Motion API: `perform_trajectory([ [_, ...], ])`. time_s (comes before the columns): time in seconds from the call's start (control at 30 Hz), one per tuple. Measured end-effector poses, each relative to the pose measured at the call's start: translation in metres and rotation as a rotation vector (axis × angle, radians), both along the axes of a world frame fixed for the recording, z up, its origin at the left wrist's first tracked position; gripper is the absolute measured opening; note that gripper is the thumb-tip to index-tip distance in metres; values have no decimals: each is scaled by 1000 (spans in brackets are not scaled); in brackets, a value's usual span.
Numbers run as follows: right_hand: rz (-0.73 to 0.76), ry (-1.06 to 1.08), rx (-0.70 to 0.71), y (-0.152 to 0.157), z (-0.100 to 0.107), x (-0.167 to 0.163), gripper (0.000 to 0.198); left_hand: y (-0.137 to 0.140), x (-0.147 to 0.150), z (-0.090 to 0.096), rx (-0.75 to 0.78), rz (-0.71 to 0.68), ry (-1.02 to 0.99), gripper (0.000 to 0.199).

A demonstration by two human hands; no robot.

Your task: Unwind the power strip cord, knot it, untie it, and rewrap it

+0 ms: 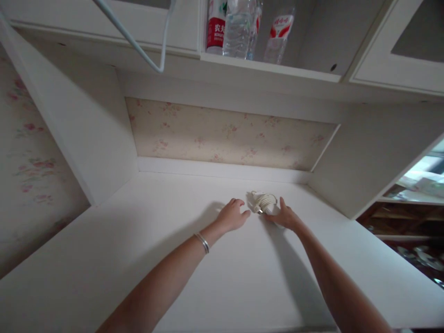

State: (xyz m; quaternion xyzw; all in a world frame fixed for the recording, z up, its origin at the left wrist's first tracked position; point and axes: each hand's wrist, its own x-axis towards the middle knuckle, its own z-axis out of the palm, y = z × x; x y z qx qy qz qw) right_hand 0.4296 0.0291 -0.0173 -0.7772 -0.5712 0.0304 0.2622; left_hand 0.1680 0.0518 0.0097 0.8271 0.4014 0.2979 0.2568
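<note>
A cream-white power cord (265,200) lies wound in a coil on the white countertop (215,277), toward the back. The metal prongs of its plug (258,211) show at the front left of the coil. My right hand (285,217) grips the coil from the right, thumb behind and fingers in front. A white piece below the fingers is mostly covered, so its kind is unclear. Just left of the coil, my left hand (234,215) is apart from it, fingers loosely curved and holding nothing. A silver bracelet (202,242) circles my left wrist.
Overhead, an open cabinet shelf (270,66) holds several plastic bottles (237,30). A pale blue bent rod or cable (138,48) hangs at upper left. White side panels (86,134) bound the counter, with floral wallpaper (222,134) behind. Shelves with objects stand far right.
</note>
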Motion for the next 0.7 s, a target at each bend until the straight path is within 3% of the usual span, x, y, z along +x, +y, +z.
perform_trajectory([
  [0.07,-77,-52,-122,-10,-3,-6,97,13,29,6,20,19,91,47],
  [0.17,-171,-128,-265,-26,0,-20,71,24,63,5,-7,6,113,46],
  [0.3,-176,-167,-252,-34,6,-32,57,27,85,-6,-29,8,116,35],
  [0.47,-196,-150,-208,-36,7,-31,55,16,83,-12,4,28,101,21],
  [0.7,-213,-4,-208,-31,12,-41,63,-19,64,-12,114,-91,107,22],
])
